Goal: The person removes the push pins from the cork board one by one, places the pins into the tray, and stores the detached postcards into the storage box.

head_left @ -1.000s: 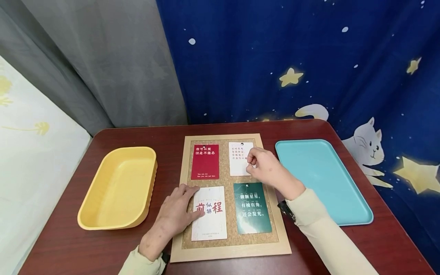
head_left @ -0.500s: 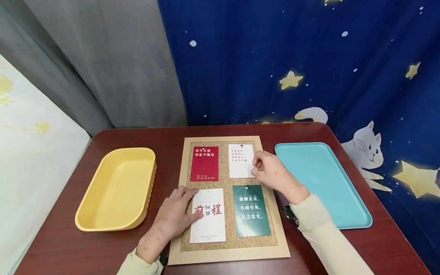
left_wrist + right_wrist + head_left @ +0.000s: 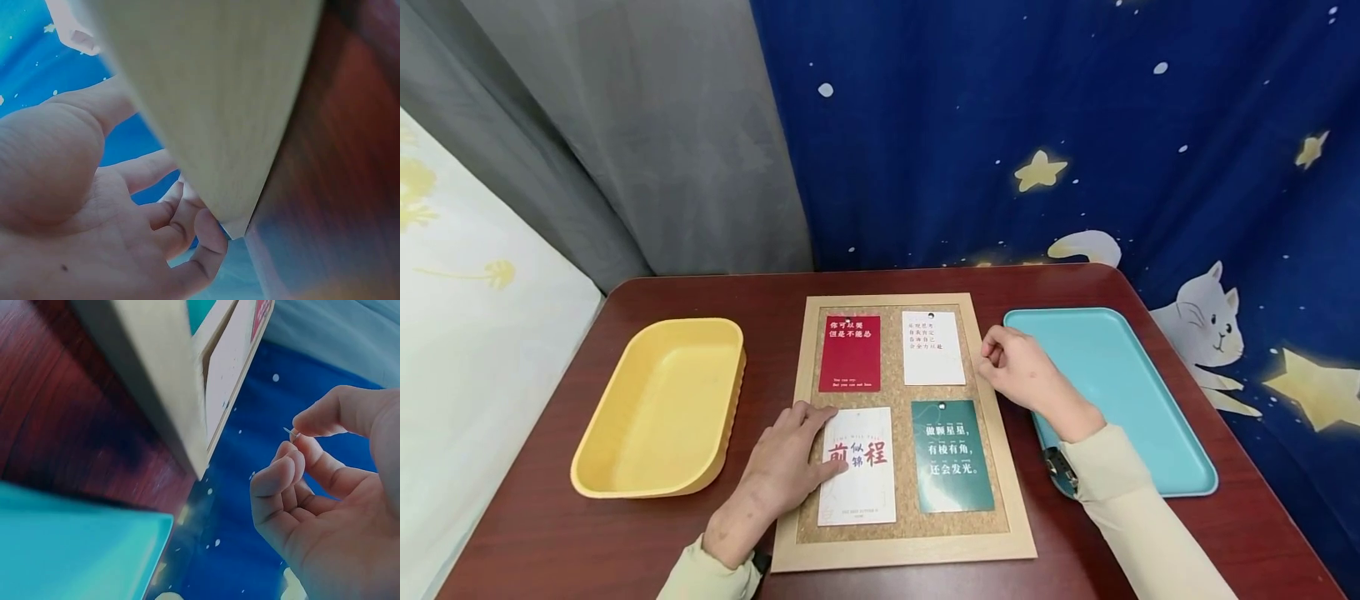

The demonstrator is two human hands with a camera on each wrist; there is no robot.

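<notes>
In the head view a wood-framed corkboard (image 3: 904,467) lies on the table. Four is too many to count singly here, so several cards cover it: a red card (image 3: 852,360), a white card with small red writing (image 3: 934,368), a green card (image 3: 955,493) and a larger-lettered white card (image 3: 856,493). Small pin heads show at the tops of the red, small-lettered and green ones. My left hand (image 3: 781,460) rests on the board's left side, thumb on the larger-lettered card. My right hand (image 3: 1021,368), beyond the right frame edge, pinches a tiny thumbtack (image 3: 287,430), point outward.
To the left stands a yellow plastic basin (image 3: 658,408). A shallow turquoise tray (image 3: 1112,400) lies at the right, partly under my right forearm. Behind the dark red table (image 3: 760,317) hang a grey curtain and a blue starry one.
My right hand has moved right, from over the upper-right white card to between the board and the tray, uncovering that card. The left hand stays in place.
</notes>
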